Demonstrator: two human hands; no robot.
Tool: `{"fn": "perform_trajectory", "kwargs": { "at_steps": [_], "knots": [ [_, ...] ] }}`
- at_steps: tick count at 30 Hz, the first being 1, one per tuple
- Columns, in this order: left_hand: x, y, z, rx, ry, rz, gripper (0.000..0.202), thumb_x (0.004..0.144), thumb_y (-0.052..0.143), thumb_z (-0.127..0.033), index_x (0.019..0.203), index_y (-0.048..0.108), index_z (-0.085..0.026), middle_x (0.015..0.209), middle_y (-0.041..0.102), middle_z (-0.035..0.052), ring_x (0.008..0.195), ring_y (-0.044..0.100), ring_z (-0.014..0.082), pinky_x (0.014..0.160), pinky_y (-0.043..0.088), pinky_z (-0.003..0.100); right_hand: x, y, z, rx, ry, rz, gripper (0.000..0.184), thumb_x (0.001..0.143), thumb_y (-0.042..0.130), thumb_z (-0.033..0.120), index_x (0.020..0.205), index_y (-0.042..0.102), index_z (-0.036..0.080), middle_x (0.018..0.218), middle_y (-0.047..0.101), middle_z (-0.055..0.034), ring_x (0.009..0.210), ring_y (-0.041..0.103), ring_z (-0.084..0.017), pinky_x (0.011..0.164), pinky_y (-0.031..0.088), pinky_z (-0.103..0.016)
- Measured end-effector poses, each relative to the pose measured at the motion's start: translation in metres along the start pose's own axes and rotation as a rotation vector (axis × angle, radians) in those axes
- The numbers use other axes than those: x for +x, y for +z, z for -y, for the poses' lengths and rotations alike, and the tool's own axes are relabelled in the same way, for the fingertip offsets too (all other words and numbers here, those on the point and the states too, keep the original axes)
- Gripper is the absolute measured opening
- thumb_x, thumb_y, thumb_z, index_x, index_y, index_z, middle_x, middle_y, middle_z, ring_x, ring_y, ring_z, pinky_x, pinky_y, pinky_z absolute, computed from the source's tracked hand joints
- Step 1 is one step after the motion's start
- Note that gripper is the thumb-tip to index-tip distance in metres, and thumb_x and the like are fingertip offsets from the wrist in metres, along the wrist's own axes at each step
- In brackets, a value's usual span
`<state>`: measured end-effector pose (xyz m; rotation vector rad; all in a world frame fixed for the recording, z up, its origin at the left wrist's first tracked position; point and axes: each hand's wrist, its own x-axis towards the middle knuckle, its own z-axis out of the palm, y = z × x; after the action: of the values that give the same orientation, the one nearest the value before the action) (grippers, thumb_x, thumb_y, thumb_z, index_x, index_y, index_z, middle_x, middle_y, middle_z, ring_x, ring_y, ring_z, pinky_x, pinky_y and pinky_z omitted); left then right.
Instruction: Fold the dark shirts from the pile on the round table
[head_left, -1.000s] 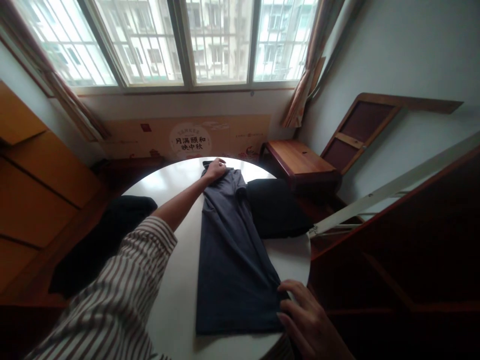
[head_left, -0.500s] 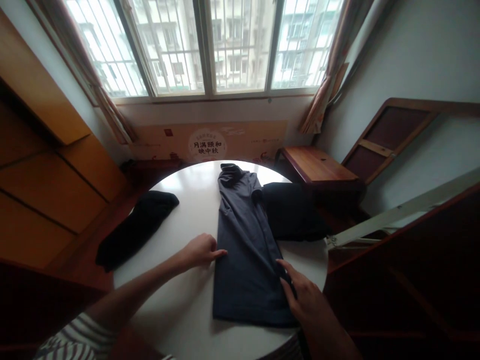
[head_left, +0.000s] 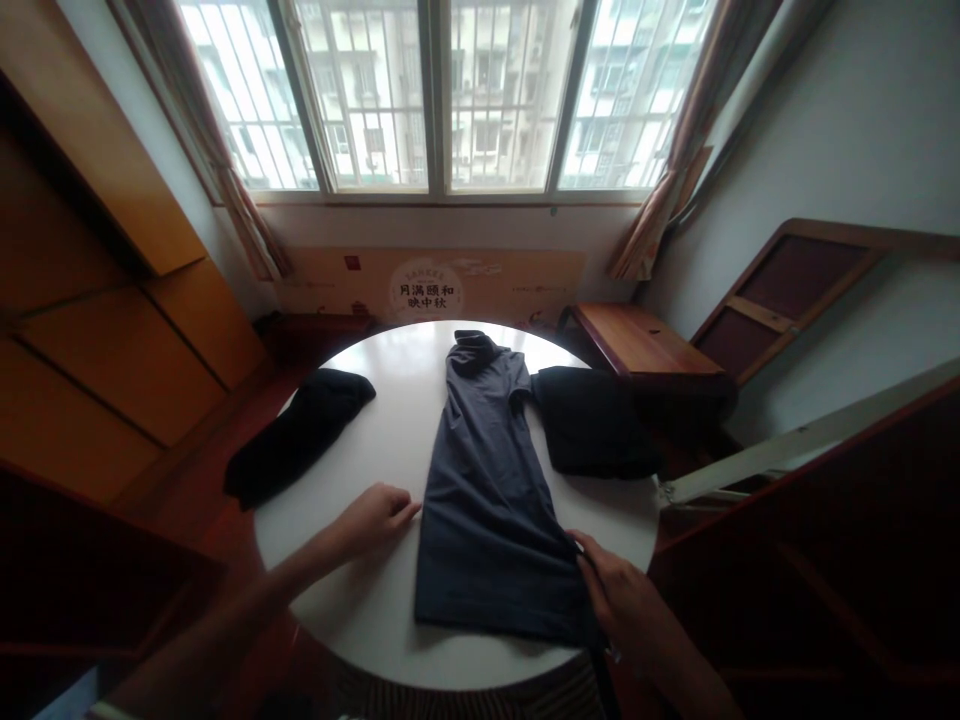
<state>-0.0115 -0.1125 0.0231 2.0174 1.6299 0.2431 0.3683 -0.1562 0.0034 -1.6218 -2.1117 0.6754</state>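
Observation:
A dark grey-blue short-sleeved shirt (head_left: 487, 500), folded lengthwise, lies on the round white table (head_left: 345, 580) with its collar at the far end. My left hand (head_left: 384, 510) is at the shirt's left edge, fingers closed in a pinch on the fabric. On the opposite edge, near the hem, my right hand (head_left: 611, 580) grips the cloth between thumb and fingers. Diagonal creases run across the shirt toward the right hand.
Black folded clothing (head_left: 592, 420) lies on the table's right side, and another black garment (head_left: 300, 435) at its left edge. Beyond the table stands a low wooden chair or bench (head_left: 645, 340). Wooden cabinets (head_left: 112, 370) line the left wall.
The shirt's lower part has been drawn wider, its left edge pulled left and its right edge right. My left thumb has closed on the edge. The camera view has shifted slightly.

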Motion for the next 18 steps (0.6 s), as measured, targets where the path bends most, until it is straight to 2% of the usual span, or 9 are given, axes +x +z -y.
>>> {"fn": "perform_trajectory", "kwargs": {
  "at_steps": [3, 5, 8, 10, 14, 16, 18],
  "knots": [
    [-0.014, 0.003, -0.015, 0.096, 0.07, -0.107, 0.043, 0.095, 0.044, -0.045, 0.061, 0.057, -0.022, 0.057, 0.059, 0.0028, 0.053, 0.052, 0.0156, 0.055, 0.032, 0.027, 0.006, -0.006, 0.02, 0.026, -0.041, 0.048, 0.039, 0.096, 0.036, 0.034, 0.122, 0.06, 0.016, 0.103, 0.074, -0.0139, 0.095, 0.071, -0.028, 0.083, 0.054, -0.041],
    [-0.015, 0.0, -0.03, 0.061, 0.162, -0.188, 0.045, 0.099, 0.04, -0.044, 0.065, 0.058, -0.021, 0.057, 0.058, 0.002, 0.053, 0.053, 0.0149, 0.057, 0.033, 0.026, 0.015, -0.01, 0.042, 0.034, -0.106, 0.001, 0.033, 0.097, 0.038, 0.031, 0.116, 0.061, 0.017, 0.101, 0.074, -0.0126, 0.094, 0.07, -0.026, 0.083, 0.053, -0.037],
    [0.005, -0.015, -0.049, -0.036, 0.243, -0.276, 0.04, 0.099, 0.043, -0.041, 0.07, 0.06, -0.019, 0.061, 0.061, 0.0008, 0.054, 0.056, 0.0133, 0.057, 0.036, 0.024, 0.032, -0.009, 0.087, -0.064, -0.231, -0.065, 0.028, 0.098, 0.038, 0.021, 0.11, 0.063, 0.017, 0.098, 0.072, -0.0117, 0.09, 0.068, -0.023, 0.083, 0.05, -0.033],
    [0.036, -0.028, -0.059, -0.085, 0.269, -0.32, 0.032, 0.097, 0.048, -0.039, 0.077, 0.063, -0.018, 0.067, 0.066, 0.0011, 0.059, 0.06, 0.0136, 0.059, 0.04, 0.023, 0.045, -0.002, 0.119, -0.153, -0.327, -0.012, 0.026, 0.096, 0.04, 0.014, 0.106, 0.063, 0.016, 0.091, 0.071, -0.0097, 0.084, 0.067, -0.022, 0.079, 0.048, -0.032],
    [0.122, -0.042, -0.078, -0.13, 0.302, -0.348, 0.027, 0.093, 0.054, -0.041, 0.095, 0.068, -0.017, 0.085, 0.072, 0.0051, 0.072, 0.067, 0.0169, 0.068, 0.05, 0.025, 0.068, 0.023, 0.171, -0.334, -0.511, 0.176, 0.018, 0.087, 0.049, 0.008, 0.096, 0.063, 0.014, 0.083, 0.069, -0.0084, 0.077, 0.065, -0.022, 0.077, 0.046, -0.034],
    [0.164, -0.039, -0.088, -0.077, 0.331, -0.39, 0.038, 0.09, 0.06, -0.046, 0.108, 0.067, -0.014, 0.104, 0.071, 0.011, 0.089, 0.068, 0.0215, 0.083, 0.052, 0.03, 0.078, 0.036, 0.185, -0.422, -0.602, 0.219, 0.013, 0.085, 0.053, 0.011, 0.093, 0.064, 0.012, 0.089, 0.068, -0.0121, 0.082, 0.065, -0.024, 0.078, 0.047, -0.036],
    [0.199, -0.033, -0.097, 0.001, 0.339, -0.401, 0.061, 0.082, 0.068, -0.053, 0.125, 0.061, -0.01, 0.122, 0.065, 0.0174, 0.11, 0.063, 0.0283, 0.097, 0.048, 0.036, 0.085, 0.045, 0.192, -0.486, -0.682, 0.232, 0.015, 0.086, 0.055, 0.016, 0.096, 0.064, 0.009, 0.098, 0.066, -0.0165, 0.091, 0.063, -0.028, 0.079, 0.048, -0.04]
  ]
}}
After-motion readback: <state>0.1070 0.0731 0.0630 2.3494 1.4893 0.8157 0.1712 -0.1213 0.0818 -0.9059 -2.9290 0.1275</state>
